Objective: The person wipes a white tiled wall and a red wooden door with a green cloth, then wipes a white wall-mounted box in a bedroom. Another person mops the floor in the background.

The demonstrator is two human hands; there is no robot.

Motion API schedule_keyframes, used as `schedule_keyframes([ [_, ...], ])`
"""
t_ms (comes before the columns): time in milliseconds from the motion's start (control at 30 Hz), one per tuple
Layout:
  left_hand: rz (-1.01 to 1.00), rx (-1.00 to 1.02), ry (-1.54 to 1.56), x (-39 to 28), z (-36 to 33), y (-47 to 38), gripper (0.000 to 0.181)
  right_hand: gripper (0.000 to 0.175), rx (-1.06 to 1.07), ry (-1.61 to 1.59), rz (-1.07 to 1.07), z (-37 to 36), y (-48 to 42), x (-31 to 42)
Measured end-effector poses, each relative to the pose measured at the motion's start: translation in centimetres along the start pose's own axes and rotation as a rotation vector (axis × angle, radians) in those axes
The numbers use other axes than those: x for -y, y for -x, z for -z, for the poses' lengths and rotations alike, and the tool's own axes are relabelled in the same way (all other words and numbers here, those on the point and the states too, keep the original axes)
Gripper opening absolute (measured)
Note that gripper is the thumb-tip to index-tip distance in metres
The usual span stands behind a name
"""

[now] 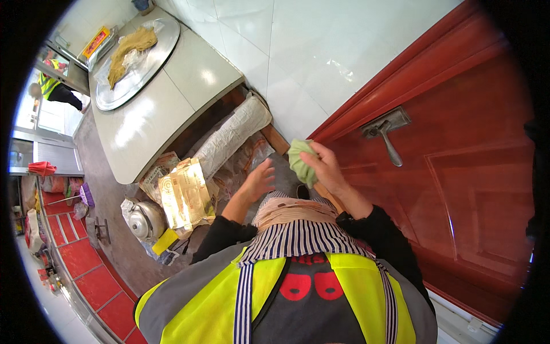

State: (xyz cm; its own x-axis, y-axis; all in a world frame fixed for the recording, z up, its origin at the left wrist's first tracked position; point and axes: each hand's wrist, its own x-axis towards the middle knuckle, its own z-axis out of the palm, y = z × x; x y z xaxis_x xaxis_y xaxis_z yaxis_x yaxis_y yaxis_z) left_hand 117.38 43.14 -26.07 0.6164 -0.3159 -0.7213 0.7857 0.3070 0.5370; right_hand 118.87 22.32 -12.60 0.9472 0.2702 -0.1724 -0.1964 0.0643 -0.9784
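Observation:
A crumpled pale green cloth (299, 162) is gripped in my right hand (325, 167), in front of my body and beside the red door (464, 159). My left hand (256, 180) hangs free to the left of it, fingers apart and nothing in them. The metal lever handle (389, 144) on the door is a short way to the right of my right hand, and the two are apart. A striped apron (307, 236) covers my front below both hands.
At the upper left, a tiled counter (142, 124) bears a round metal tray (165, 47) with a brown cloth (133, 45). Below it lie a wrapped roll (234, 133), a gold cardboard box (185, 195) and a metal kettle (144, 221). A person in a yellow vest (48, 86) appears far left.

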Motion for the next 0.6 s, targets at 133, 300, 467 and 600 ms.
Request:
schedule_keyframes([
  [133,-0.063,0.442,0.393,-1.0,-4.6,-1.2,0.069,0.023,0.182,0.238,-0.036,-1.8,-0.4,-0.6],
  [300,0.016,0.623,0.792,-3.2,-5.0,-1.4,0.064,0.022,0.075,0.716,0.205,-1.4,-0.7,1.6],
  [467,-0.407,0.537,0.835,-8.1,-5.5,-1.7,0.062,0.004,-0.485,0.948,0.854,3.9,-0.1,9.5],
  [600,-0.675,0.434,0.763,-15.3,-9.0,-3.5,0.060,0.007,-0.814,1.077,1.188,8.0,-0.7,15.4],
])
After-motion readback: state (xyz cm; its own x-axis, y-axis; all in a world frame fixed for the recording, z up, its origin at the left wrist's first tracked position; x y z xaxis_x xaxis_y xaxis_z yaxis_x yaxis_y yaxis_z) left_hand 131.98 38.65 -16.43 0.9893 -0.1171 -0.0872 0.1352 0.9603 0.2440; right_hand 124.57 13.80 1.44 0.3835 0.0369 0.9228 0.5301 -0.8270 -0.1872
